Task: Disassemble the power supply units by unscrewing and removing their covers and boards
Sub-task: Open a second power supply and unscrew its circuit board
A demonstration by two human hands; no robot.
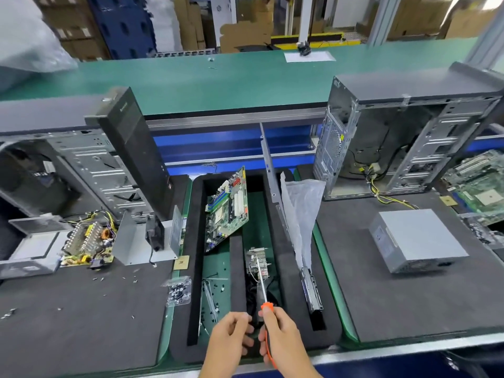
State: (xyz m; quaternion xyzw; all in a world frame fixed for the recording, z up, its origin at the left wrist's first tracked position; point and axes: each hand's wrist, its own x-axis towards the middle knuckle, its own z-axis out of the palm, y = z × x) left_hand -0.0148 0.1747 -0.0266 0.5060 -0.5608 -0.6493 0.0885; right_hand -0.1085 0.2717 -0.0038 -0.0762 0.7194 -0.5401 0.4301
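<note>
The desk (245,77) has a green top, with dark mats laid over its near part. On the left mat (81,309) lie an opened power supply (87,246), loose screws and an open computer case (81,170). The right mat (395,296) carries a closed grey power supply (417,241) and a second open case (403,137). Between them, a black foam tray (289,282) holds a circuit board (227,211) leaning on edge.

Head view, looking down, workbench (381,296) close
</note>
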